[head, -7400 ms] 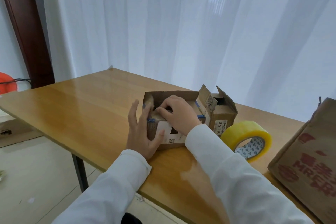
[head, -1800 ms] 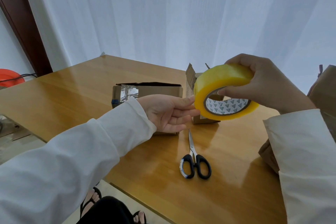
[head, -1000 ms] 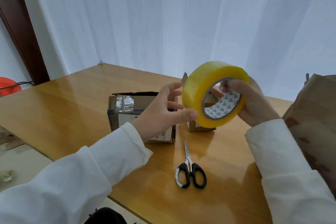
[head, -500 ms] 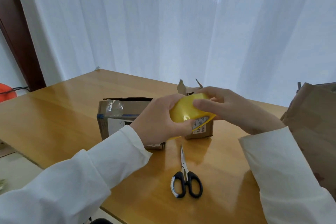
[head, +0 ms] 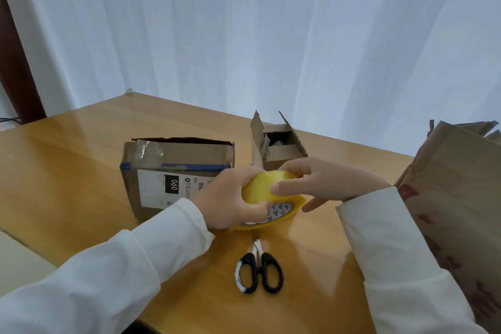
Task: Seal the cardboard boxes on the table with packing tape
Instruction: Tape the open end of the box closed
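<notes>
You held the yellow tape roll [head: 267,192] between both hands, above the wooden table [head: 67,171] and just in front of the two smaller boxes. Your left hand [head: 230,200] gripped the roll from its left side, fingers curled over the top and the thumb hooked down at the patterned core. Your right hand [head: 322,184] came in from the right, its thumb pressed against the roll's outer yellow band and a finger curled over the roll's top edge, while the lower fingers stretched loose under it, clear of the roll. The roll was tilted, its core opening facing down towards you.

The flat cardboard box [head: 176,171] with the white label lay behind your left hand, flaps down but not taped along the top seam. The small cardboard box [head: 276,143] stood behind the roll, its flaps up and open. The large brown box [head: 455,198] with red print rose at your right, beside your right sleeve.

The black-handled scissors [head: 259,270] lay closed on the table just below the roll, blades pointing towards it
</notes>
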`<act>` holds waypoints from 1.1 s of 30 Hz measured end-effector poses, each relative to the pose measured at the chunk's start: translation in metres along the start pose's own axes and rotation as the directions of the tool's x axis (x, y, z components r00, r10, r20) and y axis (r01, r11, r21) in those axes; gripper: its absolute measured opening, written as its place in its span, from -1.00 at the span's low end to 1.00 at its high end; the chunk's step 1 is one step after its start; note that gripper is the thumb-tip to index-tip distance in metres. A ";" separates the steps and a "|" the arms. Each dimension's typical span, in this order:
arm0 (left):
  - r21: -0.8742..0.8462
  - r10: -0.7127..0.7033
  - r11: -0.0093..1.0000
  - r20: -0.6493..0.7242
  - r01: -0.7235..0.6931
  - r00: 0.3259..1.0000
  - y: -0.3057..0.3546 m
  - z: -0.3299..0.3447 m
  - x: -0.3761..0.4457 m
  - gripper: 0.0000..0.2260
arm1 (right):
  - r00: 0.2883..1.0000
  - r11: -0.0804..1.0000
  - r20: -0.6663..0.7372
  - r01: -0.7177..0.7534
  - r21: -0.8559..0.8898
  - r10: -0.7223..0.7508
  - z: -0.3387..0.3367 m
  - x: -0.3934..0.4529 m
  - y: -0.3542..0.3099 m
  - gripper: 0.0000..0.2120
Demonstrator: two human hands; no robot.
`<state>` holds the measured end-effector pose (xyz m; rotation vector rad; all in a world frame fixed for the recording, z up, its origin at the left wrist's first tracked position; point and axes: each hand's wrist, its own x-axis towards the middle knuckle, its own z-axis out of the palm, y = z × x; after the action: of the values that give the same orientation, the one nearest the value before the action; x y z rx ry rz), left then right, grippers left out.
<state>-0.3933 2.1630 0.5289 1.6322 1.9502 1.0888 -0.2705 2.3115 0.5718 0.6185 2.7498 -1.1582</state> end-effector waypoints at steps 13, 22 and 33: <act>0.037 -0.011 0.999 -0.114 0.016 0.993 -0.019 0.007 -0.006 -0.53 | 0.994 0.978 0.068 0.071 0.197 -0.086 -0.005 0.003 0.012 -0.51; -0.010 -0.035 0.999 -0.146 0.034 0.989 -0.021 0.005 -0.007 -0.53 | 0.983 0.928 0.097 0.111 0.356 -0.154 -0.007 0.004 0.023 -0.67; -0.061 -0.076 0.996 -0.201 0.065 0.977 -0.024 0.002 -0.015 -0.70 | 0.997 0.971 -0.042 0.068 0.230 -0.059 0.007 0.015 0.004 -0.76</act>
<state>-0.4039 2.1488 0.5063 1.4622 2.0679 1.3127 -0.2833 2.3143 0.5605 0.5816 2.7033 -1.5111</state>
